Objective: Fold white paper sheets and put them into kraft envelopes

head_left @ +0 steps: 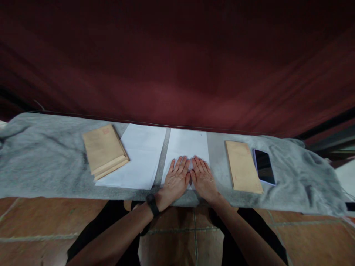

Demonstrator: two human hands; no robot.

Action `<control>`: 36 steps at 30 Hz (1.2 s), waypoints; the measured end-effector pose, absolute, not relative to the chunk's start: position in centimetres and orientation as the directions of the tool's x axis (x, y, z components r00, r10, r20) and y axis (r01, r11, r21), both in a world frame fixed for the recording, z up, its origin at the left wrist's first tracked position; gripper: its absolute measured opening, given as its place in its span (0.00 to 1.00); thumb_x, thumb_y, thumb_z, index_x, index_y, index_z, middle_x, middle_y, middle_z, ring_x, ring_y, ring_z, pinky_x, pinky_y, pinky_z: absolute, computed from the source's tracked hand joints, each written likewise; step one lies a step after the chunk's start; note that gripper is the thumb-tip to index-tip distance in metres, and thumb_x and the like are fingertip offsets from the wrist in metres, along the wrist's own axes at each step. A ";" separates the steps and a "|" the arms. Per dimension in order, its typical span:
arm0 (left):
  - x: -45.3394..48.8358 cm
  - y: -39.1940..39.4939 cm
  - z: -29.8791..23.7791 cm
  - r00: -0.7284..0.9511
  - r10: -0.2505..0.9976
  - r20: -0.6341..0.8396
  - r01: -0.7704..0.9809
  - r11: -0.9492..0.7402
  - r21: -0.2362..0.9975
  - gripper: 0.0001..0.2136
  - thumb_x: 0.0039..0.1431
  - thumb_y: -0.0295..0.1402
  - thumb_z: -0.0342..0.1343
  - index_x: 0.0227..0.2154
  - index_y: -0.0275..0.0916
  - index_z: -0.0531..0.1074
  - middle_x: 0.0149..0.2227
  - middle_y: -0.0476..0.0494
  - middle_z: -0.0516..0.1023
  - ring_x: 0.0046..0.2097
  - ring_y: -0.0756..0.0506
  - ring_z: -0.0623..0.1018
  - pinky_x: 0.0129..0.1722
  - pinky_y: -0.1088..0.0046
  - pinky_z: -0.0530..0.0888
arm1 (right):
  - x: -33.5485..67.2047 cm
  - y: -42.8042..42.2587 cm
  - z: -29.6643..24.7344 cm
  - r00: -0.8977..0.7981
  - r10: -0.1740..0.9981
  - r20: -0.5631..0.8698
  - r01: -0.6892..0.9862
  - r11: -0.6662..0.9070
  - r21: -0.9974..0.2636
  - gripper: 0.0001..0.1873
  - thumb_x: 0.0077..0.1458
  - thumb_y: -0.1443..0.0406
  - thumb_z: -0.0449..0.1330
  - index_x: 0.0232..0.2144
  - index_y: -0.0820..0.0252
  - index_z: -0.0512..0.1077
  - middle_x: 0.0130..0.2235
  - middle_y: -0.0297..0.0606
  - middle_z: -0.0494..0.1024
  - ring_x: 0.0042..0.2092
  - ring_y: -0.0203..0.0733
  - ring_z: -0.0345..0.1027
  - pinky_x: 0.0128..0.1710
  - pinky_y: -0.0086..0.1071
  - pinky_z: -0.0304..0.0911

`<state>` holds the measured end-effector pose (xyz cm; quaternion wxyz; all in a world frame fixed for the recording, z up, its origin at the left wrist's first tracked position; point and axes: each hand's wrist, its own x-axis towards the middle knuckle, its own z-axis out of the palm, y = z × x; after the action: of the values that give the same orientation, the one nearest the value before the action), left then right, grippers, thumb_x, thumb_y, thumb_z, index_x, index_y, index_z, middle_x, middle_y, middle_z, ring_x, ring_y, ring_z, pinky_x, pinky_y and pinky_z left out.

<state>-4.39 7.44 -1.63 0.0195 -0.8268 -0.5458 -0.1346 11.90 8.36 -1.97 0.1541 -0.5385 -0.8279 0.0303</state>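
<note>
My left hand (176, 178) and my right hand (203, 176) lie flat side by side, fingers stretched out, pressing on the near half of a white sheet of paper (188, 145). A black band sits on my left wrist. To the left lies a stack of white sheets (138, 157), partly under a pile of brown envelopes (103, 150). To the right of my hands lies a single brown envelope (242, 166). Neither hand holds anything.
A grey cloth (41, 155) covers the long low surface. A dark phone (264, 166) lies right of the brown envelope. A dark red curtain (177, 66) hangs behind. Terracotta floor tiles (41, 221) and my dark-trousered knees are below.
</note>
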 end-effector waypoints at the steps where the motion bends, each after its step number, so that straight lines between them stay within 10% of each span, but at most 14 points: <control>1: -4.4 7.5 -1.6 0.366 0.898 0.242 0.909 -0.401 0.113 0.27 0.70 0.33 0.42 0.69 0.32 0.53 0.70 0.36 0.56 0.72 0.41 0.52 0.71 0.52 0.51 | 11.9 8.3 -2.1 -0.361 0.904 0.232 0.886 0.409 -0.217 0.29 0.70 0.62 0.43 0.69 0.66 0.54 0.71 0.46 0.55 0.71 0.47 0.47 0.70 0.46 0.47; 36: -6.1 7.9 -1.2 0.187 0.956 0.224 0.970 -0.216 0.110 0.29 0.69 0.37 0.41 0.68 0.25 0.51 0.70 0.28 0.55 0.72 0.38 0.53 0.70 0.53 0.53 | 13.6 8.3 -2.5 -0.284 0.927 0.244 0.927 0.331 -0.179 0.34 0.71 0.54 0.43 0.69 0.72 0.54 0.70 0.54 0.55 0.70 0.54 0.50 0.68 0.49 0.48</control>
<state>-6.14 7.91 -1.16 0.0283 -0.7699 -0.6256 -0.1226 13.62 8.35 -2.50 0.1533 -0.5785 -0.8012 0.0010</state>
